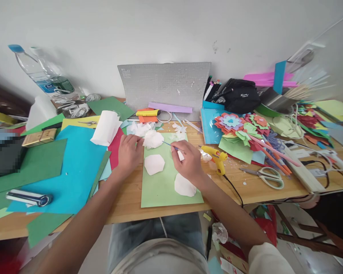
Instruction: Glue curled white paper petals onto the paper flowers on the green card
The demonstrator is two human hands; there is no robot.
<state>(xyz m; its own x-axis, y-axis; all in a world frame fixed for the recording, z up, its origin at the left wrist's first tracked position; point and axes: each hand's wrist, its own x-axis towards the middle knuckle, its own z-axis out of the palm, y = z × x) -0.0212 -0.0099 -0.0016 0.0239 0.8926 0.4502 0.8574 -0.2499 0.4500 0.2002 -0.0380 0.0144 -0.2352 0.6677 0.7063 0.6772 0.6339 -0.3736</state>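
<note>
My left hand (130, 151) is closed at the left edge of a white paper piece (153, 139), its fingertips pinching the edge. A thin blue stick (167, 143) is gripped in my right hand (188, 158), its tip pointing left at that piece. Beneath lies a light green paper sheet (160, 192) on the wooden table. Two more cut white paper pieces rest on the sheet: a rounded piece (154, 164) at the left and another piece (185, 185) below my right wrist. White material under my right fingers is partly hidden.
A yellow glue gun (218, 159) and scissors (270, 177) lie to the right, near layered paper flowers (231, 123). A grey cutting mat (164, 85) leans on the wall. On the left are a white paper roll (105, 128), blue paper (71, 171) and a stapler (30, 198).
</note>
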